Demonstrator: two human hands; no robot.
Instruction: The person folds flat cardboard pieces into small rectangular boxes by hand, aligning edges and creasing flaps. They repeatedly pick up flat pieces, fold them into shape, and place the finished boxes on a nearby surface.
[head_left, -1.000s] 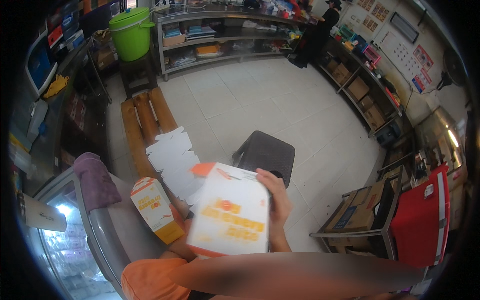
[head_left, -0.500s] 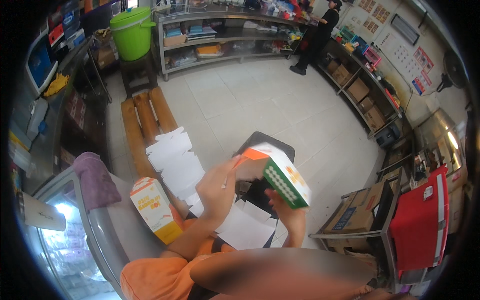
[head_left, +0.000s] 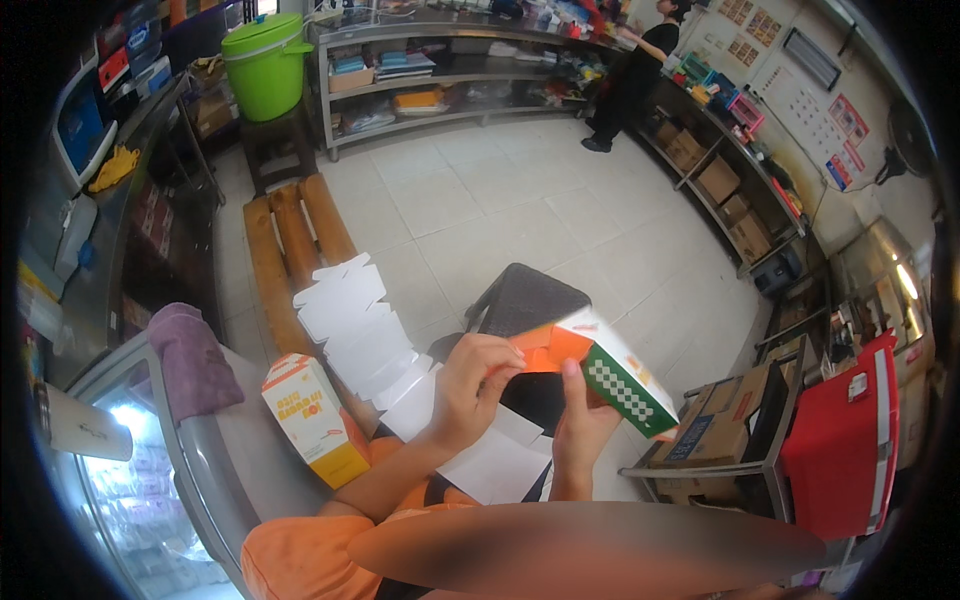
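A green-sided carton [head_left: 630, 385] is held up in front of the person, over the lap and just in front of a black stool [head_left: 525, 298]. Its long axis slants from upper left to lower right: the end with the orange flaps [head_left: 535, 355] points up and left toward the left hand [head_left: 468, 390], and the far end points down and right. The green wall with white diamonds faces the person, while the white printed face turns up and away to the right.

The left thumb and fingers pinch the edge of an orange flap. The right hand [head_left: 582, 430] grasps the carton near the same end, its thumb upright against the flap; the other fingers are partly hidden behind the green wall.

White carton blanks [head_left: 345, 315] lie overlapping on a slatted wooden table [head_left: 268, 250], reaching toward the lap. A yellow-and-white carton [head_left: 312, 415] rests tilted beside the grey fridge [head_left: 228, 435], near the left forearm.
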